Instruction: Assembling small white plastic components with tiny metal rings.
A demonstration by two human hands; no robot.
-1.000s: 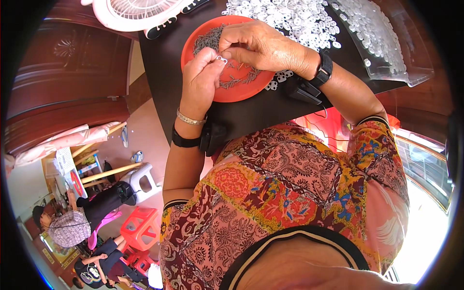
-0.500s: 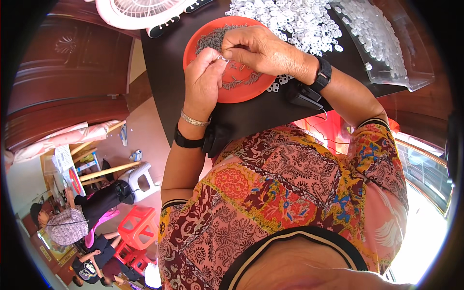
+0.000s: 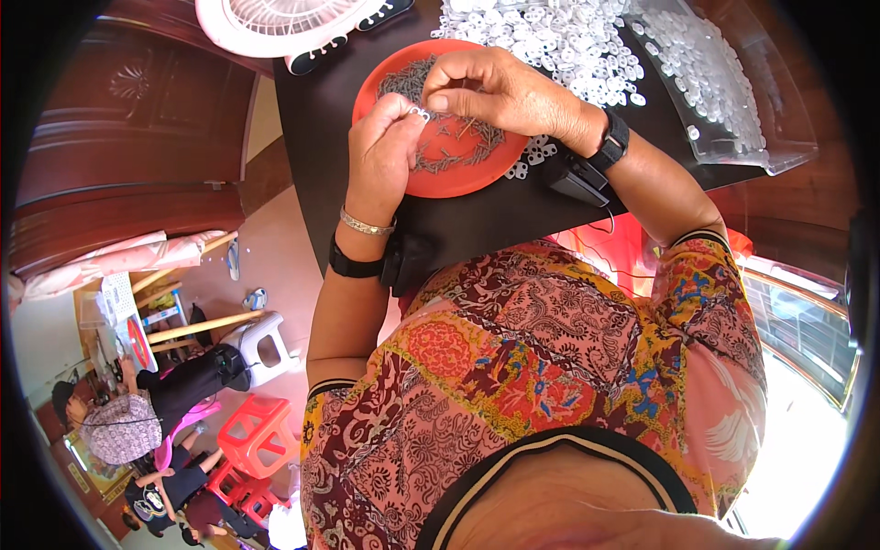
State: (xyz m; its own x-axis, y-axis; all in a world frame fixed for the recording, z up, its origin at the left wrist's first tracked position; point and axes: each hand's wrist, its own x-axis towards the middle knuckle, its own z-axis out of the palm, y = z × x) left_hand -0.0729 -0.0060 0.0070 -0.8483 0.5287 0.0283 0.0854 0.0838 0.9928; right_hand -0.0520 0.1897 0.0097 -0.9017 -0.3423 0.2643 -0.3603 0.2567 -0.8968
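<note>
Dial: centred on the red plate, 12 = top of view.
Shirt: multicolour patterned [image 3: 541,357], nearest, 5 o'clock.
Left wrist: metal bracelet [image 3: 367,223] plus black strap [image 3: 356,266], 7 o'clock.
Right wrist: black band [image 3: 613,137] at 3; black box [image 3: 577,180] near it at 4.
Left hand [image 3: 379,142]: 8 o'clock, thumb and index pinching the white two-hole piece [image 3: 419,114].
Right hand [image 3: 502,93]: 2 o'clock, fingers curled, thumb tip just beside that piece; can't tell if it grips anything.
Held piece: over the plate, just off centre toward 10.
Plate: red plate [image 3: 440,187] on black table [image 3: 312,165].
Grey screws [image 3: 400,86]: in plate, heaped at 11, thinner scatter toward 5.
White pieces: a few loose [image 3: 532,160] just off the rim at 4; big pile [image 3: 573,55] at 2.
Clear tray [image 3: 788,159]: 3 o'clock, translucent pieces in it.
Fan [image 3: 275,26]: white, 10 o'clock.
Background: red stools [image 3: 257,435] at 7, seated person [image 3: 119,431] beyond.
</note>
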